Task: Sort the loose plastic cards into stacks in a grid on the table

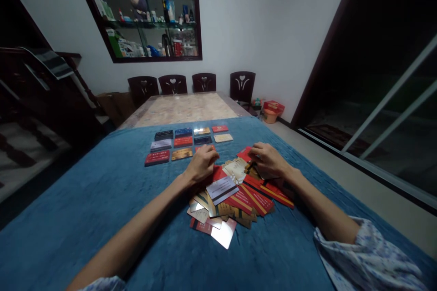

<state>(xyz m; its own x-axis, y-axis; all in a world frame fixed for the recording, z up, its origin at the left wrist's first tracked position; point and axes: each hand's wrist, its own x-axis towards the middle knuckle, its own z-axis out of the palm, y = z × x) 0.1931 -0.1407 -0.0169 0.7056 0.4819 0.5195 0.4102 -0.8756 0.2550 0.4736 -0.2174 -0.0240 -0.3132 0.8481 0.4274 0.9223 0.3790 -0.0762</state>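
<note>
A loose pile of plastic cards, mostly red, gold and white, lies on the blue cloth in front of me. My left hand is curled, fingers closed, over a red card at the near end of the sorted rows. My right hand rests on the pile's far right part, fingers bent down on the cards; what it grips is hidden. Beyond the hands, cards lie in neat rows, several small stacks side by side.
The blue cloth covers the near part of a long table with a pale stone top. Several dark chairs stand at its far end. A wall cabinet holds bottles. A red basket sits on the floor at right.
</note>
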